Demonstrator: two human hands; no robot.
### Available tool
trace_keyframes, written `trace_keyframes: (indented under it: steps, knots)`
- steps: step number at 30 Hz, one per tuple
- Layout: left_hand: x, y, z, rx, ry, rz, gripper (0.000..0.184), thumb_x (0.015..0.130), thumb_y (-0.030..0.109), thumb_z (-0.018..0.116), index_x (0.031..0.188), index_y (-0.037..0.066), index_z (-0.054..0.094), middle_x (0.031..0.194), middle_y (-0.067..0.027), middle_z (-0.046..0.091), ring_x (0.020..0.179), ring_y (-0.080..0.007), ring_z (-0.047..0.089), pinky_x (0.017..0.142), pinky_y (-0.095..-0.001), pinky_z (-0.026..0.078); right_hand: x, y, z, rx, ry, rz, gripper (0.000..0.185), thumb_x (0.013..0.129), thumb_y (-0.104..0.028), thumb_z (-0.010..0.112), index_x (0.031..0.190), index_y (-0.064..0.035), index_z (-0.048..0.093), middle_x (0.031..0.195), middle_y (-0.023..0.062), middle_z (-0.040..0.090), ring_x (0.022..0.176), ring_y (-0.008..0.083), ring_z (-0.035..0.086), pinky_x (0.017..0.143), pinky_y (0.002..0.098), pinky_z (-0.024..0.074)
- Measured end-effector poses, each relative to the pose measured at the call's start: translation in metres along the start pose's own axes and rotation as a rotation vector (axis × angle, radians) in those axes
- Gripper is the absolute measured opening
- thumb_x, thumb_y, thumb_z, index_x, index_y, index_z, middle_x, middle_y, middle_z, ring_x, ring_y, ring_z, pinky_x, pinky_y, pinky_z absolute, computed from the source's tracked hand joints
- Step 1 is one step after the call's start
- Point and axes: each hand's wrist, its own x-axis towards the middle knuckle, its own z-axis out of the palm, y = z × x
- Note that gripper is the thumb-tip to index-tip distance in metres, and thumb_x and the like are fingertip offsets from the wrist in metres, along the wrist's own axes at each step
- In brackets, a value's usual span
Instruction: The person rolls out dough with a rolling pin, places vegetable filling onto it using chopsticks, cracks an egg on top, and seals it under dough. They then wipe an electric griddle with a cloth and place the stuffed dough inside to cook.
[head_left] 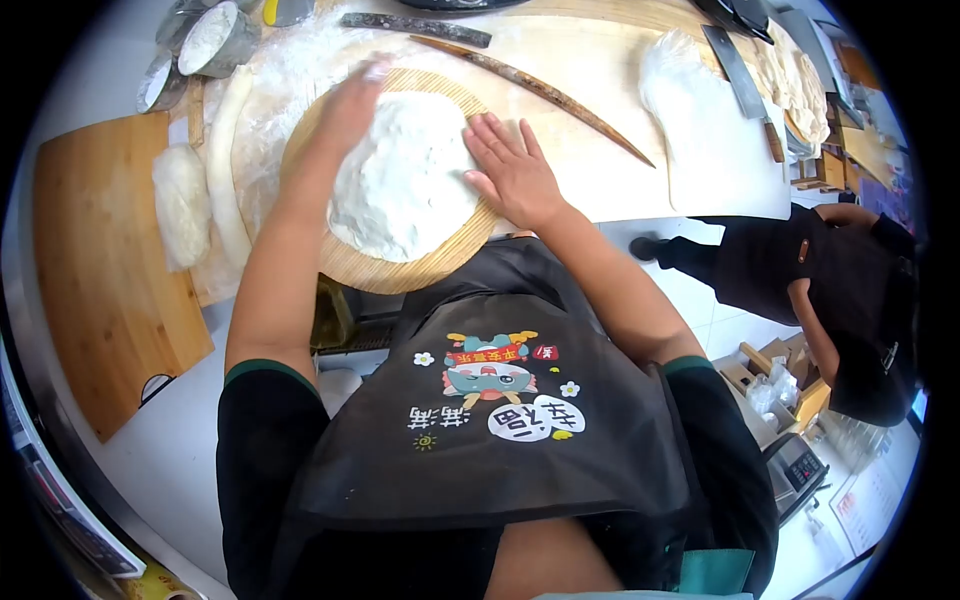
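A wide, lumpy white mass that looks like soft dough (405, 180) lies on a round striped bamboo board (390, 275) at the table's front edge. At the far left rim is my left hand (348, 110), seen from the side and a little blurred, with its floury fingers stretched out beside the dough. My right hand (515, 172) lies flat with fingers spread at the right side, its fingertips touching the dough's edge and the board's rim. Neither hand grips anything that I can see. Past the board lies a long, tapered wooden rolling pin (545, 92).
A dough rope (230, 160) and a plastic-wrapped pale lump (182, 205) lie left. A dark flat bar (415, 29) is at the back. Right are a plastic bag (680, 95) and a cleaver (737, 75). A flour tub (215, 42) stands back left. Another person (800, 260) stands right.
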Motion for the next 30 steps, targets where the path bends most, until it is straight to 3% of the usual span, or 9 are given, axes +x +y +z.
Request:
trace_keyframes:
  steps: [3, 6, 7, 9, 12, 13, 18, 22, 30]
  knots:
    - [-0.027, -0.032, -0.048, 0.179, 0.089, -0.119, 0.047, 0.1, 0.03, 0.048, 0.139, 0.004, 0.057, 0.138, -0.0202, 0.059, 0.131, -0.0317, 0.054, 0.11, -0.0331, 0.039, 0.014, 0.001, 0.008, -0.065, -0.059, -0.03, 0.061, 0.105, -0.046, 0.037, 0.155, -0.0105, 0.036, 0.165, 0.0063, 0.027, 0.154, 0.0214, 0.017, 0.125, 0.0502, 0.0117]
    - [-0.062, -0.08, -0.069, 0.372, 0.198, -0.39, 0.04, 0.096, 0.026, 0.054, 0.127, 0.002, 0.063, 0.126, -0.0193, 0.066, 0.118, -0.033, 0.061, 0.102, -0.0367, 0.045, 0.029, 0.006, -0.005, 0.141, -0.083, 0.022, 0.056, 0.104, -0.041, 0.045, 0.15, -0.0086, 0.044, 0.157, 0.0121, 0.04, 0.148, 0.0257, 0.033, 0.121, 0.0483, 0.024]
    - [-0.088, -0.064, -0.073, 0.32, 0.193, -0.523, 0.037, 0.094, 0.023, 0.057, 0.122, 0.001, 0.066, 0.119, -0.019, 0.068, 0.111, -0.0333, 0.063, 0.098, -0.0379, 0.047, 0.038, 0.009, -0.013, 0.199, -0.027, 0.085, 0.052, 0.102, -0.037, 0.049, 0.144, -0.0073, 0.049, 0.149, 0.0141, 0.047, 0.141, 0.0278, 0.04, 0.116, 0.0471, 0.0305]
    - [-0.13, -0.093, -0.061, 0.469, 0.295, -0.245, 0.029, 0.092, 0.018, 0.06, 0.114, 0.001, 0.068, 0.108, -0.0174, 0.071, 0.099, -0.0305, 0.067, 0.09, -0.0377, 0.051, 0.053, 0.011, -0.03, 0.328, 0.069, 0.199, 0.044, 0.099, -0.03, 0.057, 0.134, -0.0049, 0.059, 0.134, 0.0181, 0.06, 0.126, 0.032, 0.056, 0.107, 0.0447, 0.0436]
    - [-0.152, -0.064, -0.055, 0.232, 0.259, -0.482, 0.025, 0.09, 0.014, 0.062, 0.111, 0.002, 0.07, 0.104, -0.0158, 0.072, 0.095, -0.0281, 0.069, 0.086, -0.0361, 0.052, 0.059, 0.013, -0.025, 0.23, 0.128, 0.245, 0.031, 0.092, -0.02, 0.063, 0.117, -0.002, 0.067, 0.107, 0.0182, 0.069, 0.099, 0.0349, 0.065, 0.088, 0.0428, 0.0526]
    - [-0.152, -0.073, -0.057, 0.181, 0.225, -0.429, 0.024, 0.09, 0.013, 0.061, 0.11, 0.002, 0.07, 0.105, -0.0147, 0.073, 0.094, -0.0257, 0.069, 0.085, -0.0351, 0.053, 0.062, 0.011, -0.018, 0.227, 0.088, 0.254, 0.025, 0.09, -0.019, 0.063, 0.106, -0.0014, 0.068, 0.101, 0.0172, 0.068, 0.095, 0.0344, 0.066, 0.084, 0.0436, 0.0536]
    - [-0.091, -0.078, -0.054, 0.121, 0.302, -0.32, 0.027, 0.084, 0.013, 0.063, 0.108, 0.002, 0.07, 0.107, -0.017, 0.072, 0.099, -0.0301, 0.069, 0.088, -0.0379, 0.053, 0.103, 0.007, 0.003, 0.146, 0.084, 0.255, 0.017, 0.089, -0.018, 0.063, 0.099, -0.0048, 0.067, 0.101, 0.0169, 0.068, 0.097, 0.0345, 0.066, 0.084, 0.0452, 0.0531]
    - [-0.047, -0.073, -0.045, 0.33, 0.174, -0.474, 0.026, 0.08, 0.015, 0.065, 0.103, 0.004, 0.07, 0.107, -0.0187, 0.071, 0.103, -0.0351, 0.068, 0.09, -0.0411, 0.053, 0.136, 0.013, 0.016, 0.083, 0.034, 0.249, 0.013, 0.089, -0.019, 0.063, 0.095, -0.0073, 0.067, 0.102, 0.0155, 0.067, 0.1, 0.0337, 0.065, 0.087, 0.0458, 0.0522]
    - [-0.05, -0.063, -0.04, 0.482, 0.105, -0.373, 0.022, 0.079, 0.015, 0.066, 0.098, 0.006, 0.07, 0.103, -0.0177, 0.07, 0.1, -0.0351, 0.068, 0.088, -0.0416, 0.054, 0.16, 0.003, 0.013, -0.114, -0.201, 0.112, 0.025, 0.087, -0.018, 0.058, 0.106, -0.0066, 0.069, 0.112, 0.0168, 0.068, 0.108, 0.0319, 0.066, 0.094, 0.0423, 0.0514]
